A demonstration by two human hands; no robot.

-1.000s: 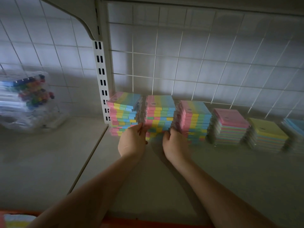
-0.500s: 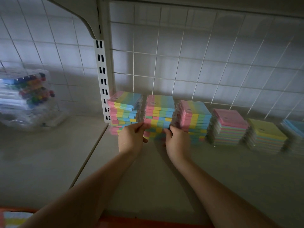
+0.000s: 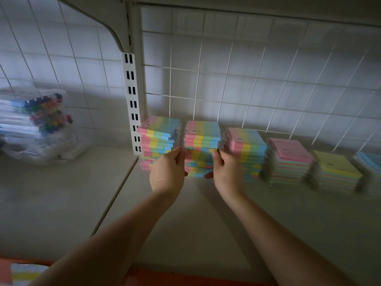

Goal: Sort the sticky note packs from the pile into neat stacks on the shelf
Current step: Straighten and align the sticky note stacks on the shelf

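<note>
**Middle rainbow stack squared up between both hands**

Centre of the frame: tall stack of cellophane-wrapped, rainbow-striped sticky note packs [image 3: 201,147] on the pale grey shelf board [image 3: 206,223], clasped from both sides. Left hand [image 3: 168,174] against its left flank, fingers curled round the front corner; right hand [image 3: 226,172] mirrored on the right flank, fingers likewise wrapped on the packs, thumb tucked low near the base. Lower packs visibly staggered, upper ones flush (hence, probably, a straightening squeeze).

Just left, a second rainbow stack [image 3: 158,141] hard by the white slotted upright [image 3: 132,104], also slightly ragged. Just right, a third rainbow stack [image 3: 247,149], then a pink-topped stack [image 3: 288,159], a yellow-topped stack [image 3: 334,170] and a blue-topped stack [image 3: 371,162] cut by the right edge.

Judged well advanced: six stacks standing in a row along the white wire grid back panel [image 3: 268,89]. Still to come, apparently: at lower left, a corner of striped pack [image 3: 24,273] on something orange, too cropped to count.

Narrow gaps between neighbours, little room for fingers; wide bare board in front. Far left, a clear bag of coloured markers [image 3: 41,124], well apart.
</note>
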